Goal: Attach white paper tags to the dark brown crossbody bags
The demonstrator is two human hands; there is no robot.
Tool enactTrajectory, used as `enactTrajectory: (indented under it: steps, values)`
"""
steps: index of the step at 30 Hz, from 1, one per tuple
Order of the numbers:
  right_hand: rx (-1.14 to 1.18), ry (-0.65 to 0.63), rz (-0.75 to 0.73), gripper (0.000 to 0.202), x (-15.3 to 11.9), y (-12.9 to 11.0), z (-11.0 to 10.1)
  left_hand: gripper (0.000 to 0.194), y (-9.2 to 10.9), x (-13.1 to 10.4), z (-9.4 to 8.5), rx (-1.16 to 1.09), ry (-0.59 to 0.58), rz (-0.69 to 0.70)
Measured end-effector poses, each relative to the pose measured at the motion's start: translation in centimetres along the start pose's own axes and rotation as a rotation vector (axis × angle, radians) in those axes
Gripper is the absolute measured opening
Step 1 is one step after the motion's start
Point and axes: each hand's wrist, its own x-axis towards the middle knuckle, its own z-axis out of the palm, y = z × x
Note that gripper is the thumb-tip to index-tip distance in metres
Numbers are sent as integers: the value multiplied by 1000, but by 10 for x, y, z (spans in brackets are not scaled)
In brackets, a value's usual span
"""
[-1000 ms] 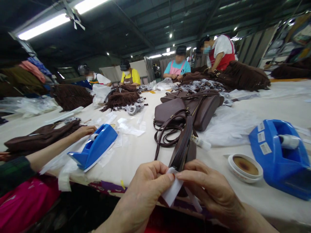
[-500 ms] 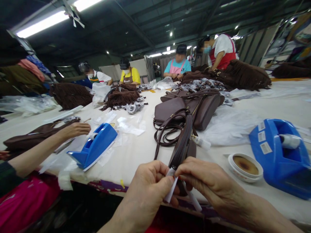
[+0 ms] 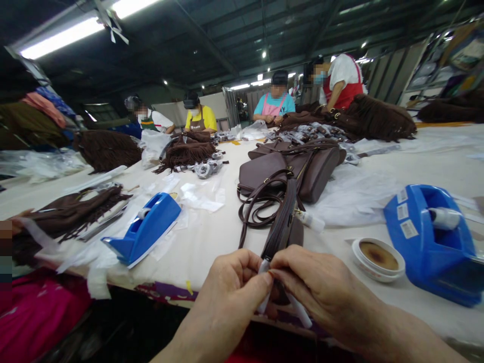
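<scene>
My left hand is closed, thumb and fingers pinching a white strip at the near end of a dark brown zippered piece. From the other side my right hand closes on the same end, its fingertips meeting my left thumb. The strip looks narrow and folded or rolled around the end. A second white strip hangs below my right fingers. Behind my hands lie brown leather bags with looped straps. My hands hide part of the gripped end.
On the right are a blue tape dispenser and a round tub of brownish paste. Another dispenser stands left, near a co-worker's hand and a fringed brown bag. Several people work across the table around brown fringed piles.
The co-worker's hand on the left has pulled back from the dispenser, with a strip of clear tape now near it. The white strip in my fingers looks narrower, folded in.
</scene>
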Motion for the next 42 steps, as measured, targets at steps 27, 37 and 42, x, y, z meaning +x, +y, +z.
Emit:
enactTrajectory:
  steps: [27,37,42]
  values:
    - [-228,-75,-346,25,7,18,-18,11,3,-4,-3,-123,-43,-58]
    - [-201,-135,-306,14,13,3,-21,12,1,-8,3,32,30,34]
    - [-231,-121,-276,17,16,-7,-18,12,1,-12,7,103,61,81]
